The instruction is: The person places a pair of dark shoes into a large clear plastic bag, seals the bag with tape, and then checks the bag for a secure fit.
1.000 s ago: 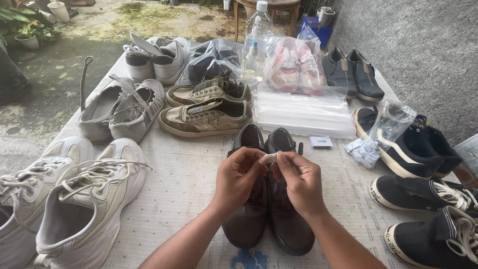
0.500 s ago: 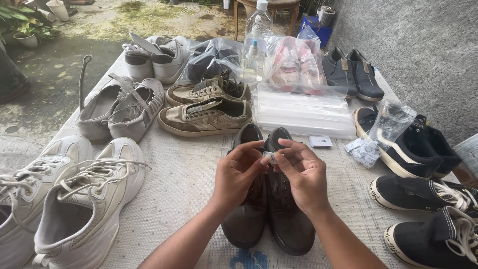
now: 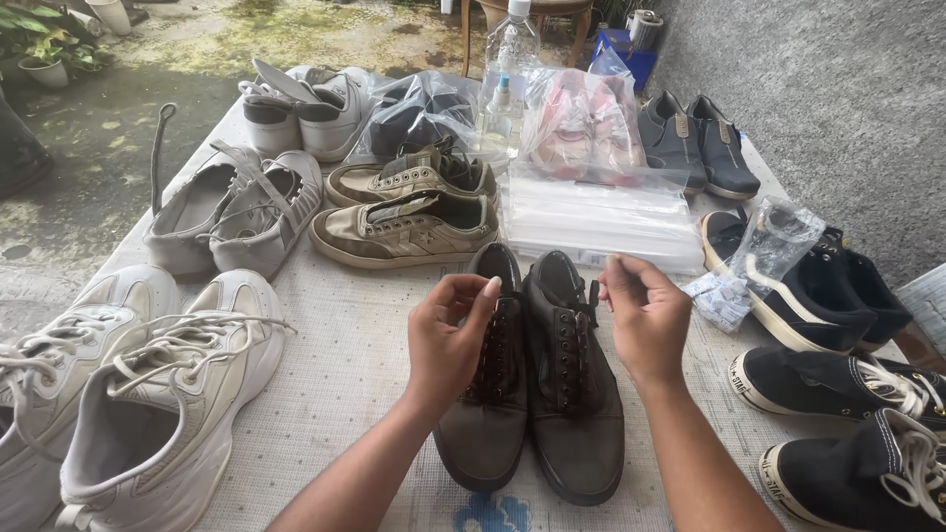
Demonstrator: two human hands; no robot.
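We see our left hand (image 3: pixel 448 340) raised over the pair of dark brown lace-up leather shoes (image 3: pixel 532 379), its fingers curled with thumb and forefinger pinched close together; whether anything small sits between them we cannot tell. Our right hand (image 3: pixel 642 320) hovers just right of the same pair, fingers likewise curled and pinched narrow near the thumb, and we cannot make out anything in it either. The two hands are apart, one on each side of the shoes' laces.

The brown shoes lie side by side, toes toward us, in the middle of the table covered with a pale woven cloth (image 3: pixel 345 365). Just beyond them lies a flat stack of clear plastic bags (image 3: pixel 601 217), and to its left a pair of olive-tan canvas sneakers (image 3: pixel 409 212). Bulky white trainers (image 3: pixel 148 394) fill the near left corner, with grey slip-on shoes (image 3: pixel 236 212) behind them. On the right stand black sneakers with white soles (image 3: pixel 838 394), and near our right hand a crumpled clear bag of small white packets (image 3: pixel 749 266). A clear plastic bottle (image 3: pixel 507 69) stands at the far edge.
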